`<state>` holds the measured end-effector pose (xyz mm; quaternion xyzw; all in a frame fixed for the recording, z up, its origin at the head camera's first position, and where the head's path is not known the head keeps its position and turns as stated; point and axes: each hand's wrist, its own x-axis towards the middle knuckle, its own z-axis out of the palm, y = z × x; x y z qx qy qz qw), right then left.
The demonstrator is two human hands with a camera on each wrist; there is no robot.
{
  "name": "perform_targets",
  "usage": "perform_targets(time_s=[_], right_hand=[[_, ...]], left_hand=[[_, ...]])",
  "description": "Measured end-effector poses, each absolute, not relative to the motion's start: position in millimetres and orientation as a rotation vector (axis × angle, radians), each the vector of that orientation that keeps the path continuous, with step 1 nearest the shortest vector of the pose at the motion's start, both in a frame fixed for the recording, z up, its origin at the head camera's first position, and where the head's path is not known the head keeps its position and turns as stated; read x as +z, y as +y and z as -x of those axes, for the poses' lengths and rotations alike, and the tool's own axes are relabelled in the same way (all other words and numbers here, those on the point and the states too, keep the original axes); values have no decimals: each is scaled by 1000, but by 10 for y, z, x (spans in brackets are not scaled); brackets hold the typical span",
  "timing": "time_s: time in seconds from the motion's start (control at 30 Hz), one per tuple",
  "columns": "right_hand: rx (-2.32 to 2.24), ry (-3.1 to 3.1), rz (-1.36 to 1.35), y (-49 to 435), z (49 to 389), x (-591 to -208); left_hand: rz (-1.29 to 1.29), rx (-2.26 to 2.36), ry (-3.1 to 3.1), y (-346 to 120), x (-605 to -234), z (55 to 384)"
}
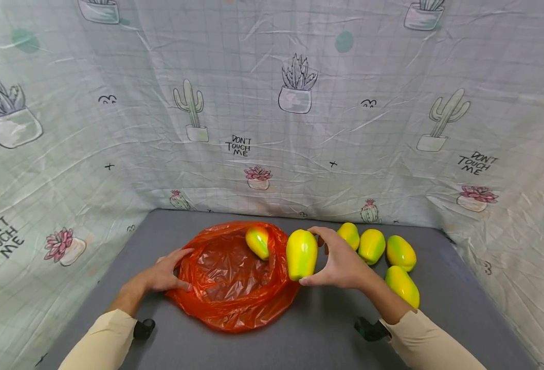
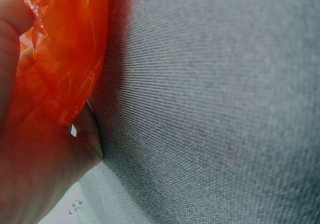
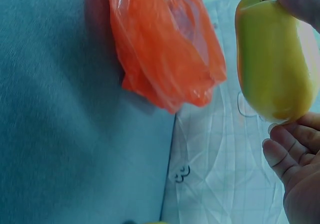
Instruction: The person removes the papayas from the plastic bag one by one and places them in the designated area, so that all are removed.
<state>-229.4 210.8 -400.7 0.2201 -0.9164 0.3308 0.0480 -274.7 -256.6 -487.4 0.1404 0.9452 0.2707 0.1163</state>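
Note:
My right hand (image 1: 343,262) pinches a yellow-green papaya (image 1: 302,255) lengthwise, the thumb at one end and the fingertips at the other. It is held up beside the right rim of an open red plastic bag (image 1: 235,316). In the right wrist view the papaya (image 3: 272,58) has a dark stem spot near the thumb. Inside the bag, against its far right wall, lies another papaya (image 1: 257,242). My left hand (image 1: 163,272) grips the bag's left edge. The left wrist view shows the red film (image 2: 70,43) between the thumb and the fingers.
Right of the bag, several more papayas rest on the grey table (image 1: 327,329); the nearest papaya (image 1: 402,287) lies close to my right forearm. A cactus-print cloth (image 1: 272,128) hangs behind the table and along both sides.

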Motion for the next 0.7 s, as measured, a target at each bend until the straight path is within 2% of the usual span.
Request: perform_targets(time_s=[0.7], right_hand=[[1007,-2784,-622,2540,2270,-4062]], left_hand=[[-420,810,2769,-2582,-4886,2730]])
